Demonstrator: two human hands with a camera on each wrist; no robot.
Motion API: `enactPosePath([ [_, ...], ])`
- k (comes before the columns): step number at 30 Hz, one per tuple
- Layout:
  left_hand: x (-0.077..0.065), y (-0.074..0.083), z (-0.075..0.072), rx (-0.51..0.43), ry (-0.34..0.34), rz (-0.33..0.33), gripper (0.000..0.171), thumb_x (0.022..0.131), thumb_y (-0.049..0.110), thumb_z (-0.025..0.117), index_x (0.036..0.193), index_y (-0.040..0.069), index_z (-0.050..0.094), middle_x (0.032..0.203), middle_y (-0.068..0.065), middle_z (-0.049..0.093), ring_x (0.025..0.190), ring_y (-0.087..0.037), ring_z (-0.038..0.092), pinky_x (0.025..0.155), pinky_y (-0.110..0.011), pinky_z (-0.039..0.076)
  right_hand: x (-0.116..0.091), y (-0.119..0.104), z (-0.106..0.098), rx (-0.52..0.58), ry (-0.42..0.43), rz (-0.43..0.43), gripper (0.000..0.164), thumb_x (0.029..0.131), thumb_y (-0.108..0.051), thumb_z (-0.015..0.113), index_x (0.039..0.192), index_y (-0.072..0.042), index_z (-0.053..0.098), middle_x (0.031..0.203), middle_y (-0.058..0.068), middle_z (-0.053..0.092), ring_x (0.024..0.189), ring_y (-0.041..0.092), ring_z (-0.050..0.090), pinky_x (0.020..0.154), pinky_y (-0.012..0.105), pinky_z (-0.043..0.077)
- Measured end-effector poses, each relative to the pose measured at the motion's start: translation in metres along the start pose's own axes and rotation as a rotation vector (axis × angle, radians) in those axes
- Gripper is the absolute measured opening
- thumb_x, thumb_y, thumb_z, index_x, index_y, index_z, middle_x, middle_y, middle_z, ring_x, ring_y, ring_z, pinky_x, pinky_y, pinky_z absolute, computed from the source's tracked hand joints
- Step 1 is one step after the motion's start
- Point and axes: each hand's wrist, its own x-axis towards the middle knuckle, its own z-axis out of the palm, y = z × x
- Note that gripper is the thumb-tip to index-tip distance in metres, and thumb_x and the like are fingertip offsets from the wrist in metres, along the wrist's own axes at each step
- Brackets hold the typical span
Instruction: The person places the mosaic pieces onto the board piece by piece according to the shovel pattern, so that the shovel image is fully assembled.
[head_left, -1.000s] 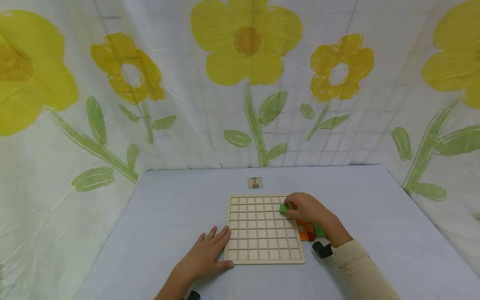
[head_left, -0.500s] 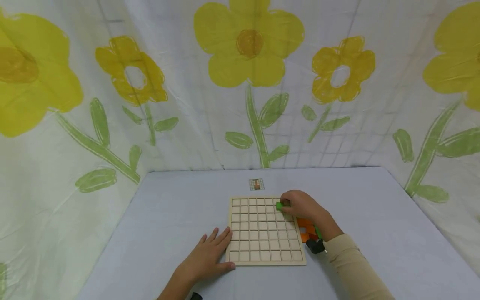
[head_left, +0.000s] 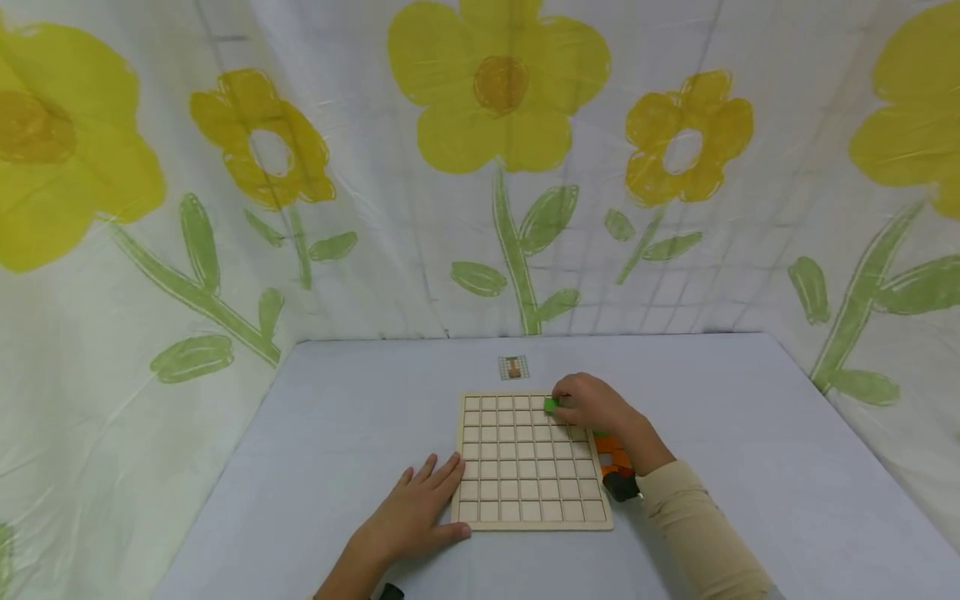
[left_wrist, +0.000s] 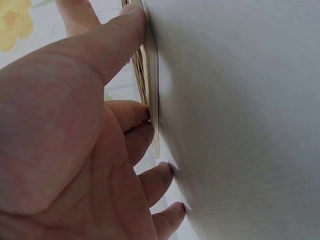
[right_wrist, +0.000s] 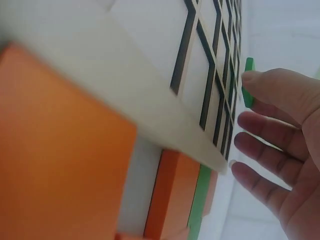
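A wooden grid board (head_left: pixel 517 471) with rows of square cells lies on the table. At its far right part, my right hand (head_left: pixel 596 407) pinches a small green square tile (head_left: pixel 551 405) between thumb and fingers. The right wrist view shows this green tile (right_wrist: pixel 248 82) upright at the thumb tip, with the other fingers loosely bent. My left hand (head_left: pixel 412 512) lies with fingers spread at the board's left edge. In the left wrist view, the thumb and fingertips of the left hand (left_wrist: pixel 100 135) touch the board's edge (left_wrist: pixel 152 75) and the table.
Orange tiles (head_left: pixel 611 454) lie against the board's right side, partly under my right forearm. A green tile (right_wrist: pixel 199 200) is among the orange tiles (right_wrist: pixel 172 190) there. Beyond the board lies a small picture card (head_left: pixel 513 367) with a grid pattern. A flowered curtain (head_left: pixel 360 167) hangs behind the table.
My right hand has moved left and slightly away from me over the board, carrying the green tile. The left hand has stayed at the board's left edge.
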Motion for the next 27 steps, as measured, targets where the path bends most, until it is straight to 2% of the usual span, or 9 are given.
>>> enactPosePath([
  [7,0.000,0.000,0.001,-0.007,-0.002,-0.005,0.089,0.090,0.058,0.065,0.155,0.004,0.036,0.162,-0.009,0.031,0.146,-0.042,0.026,0.110,-0.066,0.024,0.009,-0.002,0.005,-0.011,0.000,-0.054,0.015,0.092,-0.014,0.074,0.104,-0.005,0.074,0.100,0.004,0.071,0.092,0.022,0.065,0.082,0.041,0.054],
  [11,0.000,0.000,0.000,-0.008,0.000,-0.002,0.089,0.090,0.058,0.065,0.155,0.004,0.036,0.161,-0.010,0.031,0.146,-0.042,0.026,0.110,-0.066,0.024,0.013,-0.004,0.006,-0.005,-0.006,-0.076,0.015,0.092,-0.013,0.074,0.105,-0.004,0.073,0.101,0.005,0.071,0.092,0.024,0.065,0.081,0.041,0.054],
  [20,-0.001,0.001,0.000,-0.013,-0.006,-0.010,0.089,0.090,0.059,0.064,0.155,0.005,0.036,0.162,-0.008,0.031,0.146,-0.042,0.026,0.111,-0.066,0.024,0.022,-0.010,0.010,-0.016,-0.020,-0.058,0.015,0.093,-0.013,0.072,0.105,-0.005,0.074,0.102,0.006,0.072,0.096,0.026,0.067,0.083,0.042,0.054],
  [27,0.000,0.001,0.001,-0.003,-0.012,-0.021,0.090,0.089,0.060,0.064,0.156,0.006,0.036,0.162,-0.007,0.030,0.147,-0.041,0.025,0.111,-0.065,0.024,0.029,-0.018,0.013,-0.032,-0.025,-0.079,0.015,0.093,-0.013,0.074,0.105,-0.004,0.073,0.101,0.006,0.071,0.094,0.025,0.066,0.081,0.042,0.054],
])
